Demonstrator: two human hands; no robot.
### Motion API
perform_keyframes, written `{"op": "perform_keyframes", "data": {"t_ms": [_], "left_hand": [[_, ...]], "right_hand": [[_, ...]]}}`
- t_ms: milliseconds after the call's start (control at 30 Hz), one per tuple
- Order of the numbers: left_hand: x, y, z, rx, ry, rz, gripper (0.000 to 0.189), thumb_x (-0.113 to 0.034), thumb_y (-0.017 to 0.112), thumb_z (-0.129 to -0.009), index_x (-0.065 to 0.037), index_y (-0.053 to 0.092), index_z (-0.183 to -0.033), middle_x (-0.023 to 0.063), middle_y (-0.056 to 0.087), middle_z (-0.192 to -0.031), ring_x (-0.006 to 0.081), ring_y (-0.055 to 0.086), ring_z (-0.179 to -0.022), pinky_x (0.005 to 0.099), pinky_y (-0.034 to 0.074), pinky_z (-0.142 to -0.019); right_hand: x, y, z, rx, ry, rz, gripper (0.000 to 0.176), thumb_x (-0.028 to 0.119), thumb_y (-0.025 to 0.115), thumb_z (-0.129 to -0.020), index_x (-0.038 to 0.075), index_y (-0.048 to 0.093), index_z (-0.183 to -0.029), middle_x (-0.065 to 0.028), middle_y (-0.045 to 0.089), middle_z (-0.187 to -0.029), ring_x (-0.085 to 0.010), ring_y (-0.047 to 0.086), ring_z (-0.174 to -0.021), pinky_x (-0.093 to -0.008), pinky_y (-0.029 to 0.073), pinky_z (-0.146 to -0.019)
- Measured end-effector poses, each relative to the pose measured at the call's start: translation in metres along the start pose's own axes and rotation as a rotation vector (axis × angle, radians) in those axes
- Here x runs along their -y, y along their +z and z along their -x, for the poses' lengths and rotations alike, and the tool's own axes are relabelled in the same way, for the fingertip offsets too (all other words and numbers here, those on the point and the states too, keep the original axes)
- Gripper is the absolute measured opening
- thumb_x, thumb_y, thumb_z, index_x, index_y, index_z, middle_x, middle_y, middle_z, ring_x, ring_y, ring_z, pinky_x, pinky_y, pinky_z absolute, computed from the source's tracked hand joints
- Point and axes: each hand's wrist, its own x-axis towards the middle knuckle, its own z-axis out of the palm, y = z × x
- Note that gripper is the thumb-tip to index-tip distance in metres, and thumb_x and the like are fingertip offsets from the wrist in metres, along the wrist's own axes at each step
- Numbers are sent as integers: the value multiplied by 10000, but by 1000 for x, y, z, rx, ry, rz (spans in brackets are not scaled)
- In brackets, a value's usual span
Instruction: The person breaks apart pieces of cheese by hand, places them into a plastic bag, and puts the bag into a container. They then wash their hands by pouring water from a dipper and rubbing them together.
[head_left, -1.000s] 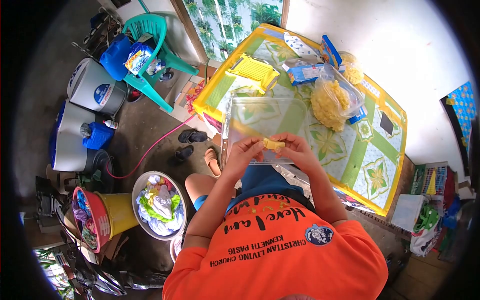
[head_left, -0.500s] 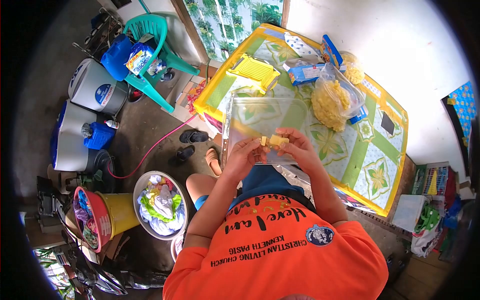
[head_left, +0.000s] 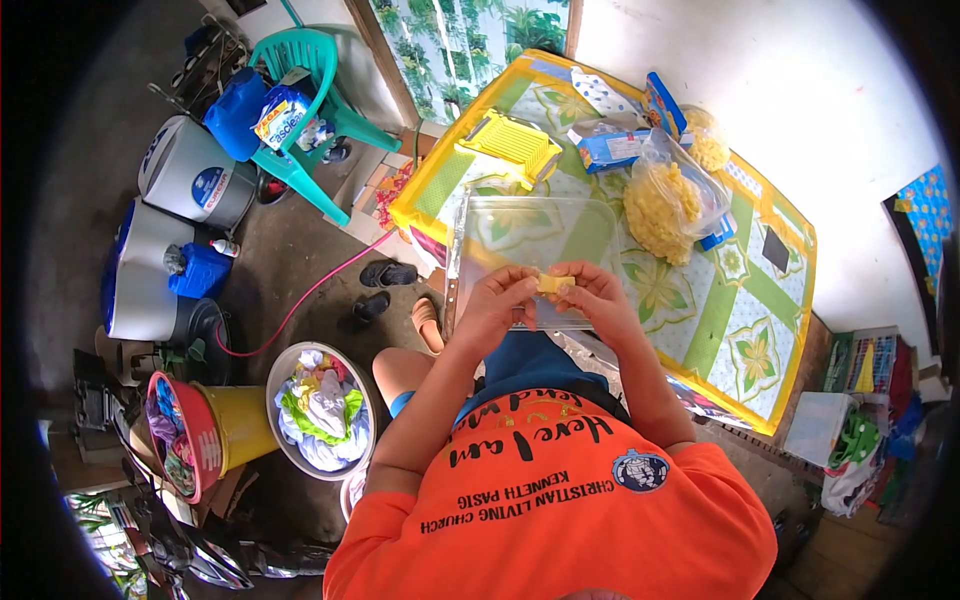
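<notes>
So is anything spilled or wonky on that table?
Nothing looks spilled: the yellow pieces sit inside their clear bag. One odd thing: the clear tray seems to stick out past the table edge, towards the person. The left hand and right hand pinch a small yellow piece.

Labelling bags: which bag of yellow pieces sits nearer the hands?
The bigger, fuller bag; the smaller bag lies behind it, farther away.

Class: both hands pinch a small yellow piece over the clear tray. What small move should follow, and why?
Probably lower the yellow piece into the clear tray: left hand and right hand both pinch it above the tray's near edge.
</notes>
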Motion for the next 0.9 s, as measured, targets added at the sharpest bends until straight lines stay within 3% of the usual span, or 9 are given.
{"op": "perform_keyframes", "data": {"t_ms": [100, 600, 900], "left_hand": [[0, 4, -1, 25, 14, 13, 231, -156, 641, -881, -2, 582, -1044, 55, 615, -812, 104, 578, -619, 259, 517, -522], [0, -2, -1, 39, -37, 221, 231, -112, 511, -928, 46, 563, -1089, 118, 629, -825, 174, 613, -619, 307, 538, -515], [4, 3, 1, 9, 1, 97, 189, -96, 588, -899, 11, 589, -1055, 76, 628, -810, 147, 613, -633, 293, 535, -536]], "right_hand": [[1, 2, -1, 2, 1, 15, 260, 78, 592, -879, 4, 588, -1128, -61, 635, -998, -114, 602, -870, -254, 488, -713], [6, 6, 1, -10, -12, -106, 270, 128, 571, -907, 24, 560, -1156, -71, 638, -1011, -132, 614, -914, -256, 488, -720], [4, 16, 1, -84, -93, 103, 294, 6, 664, -835, 13, 552, -1107, -33, 608, -966, -80, 574, -890, -222, 469, -756]]}}
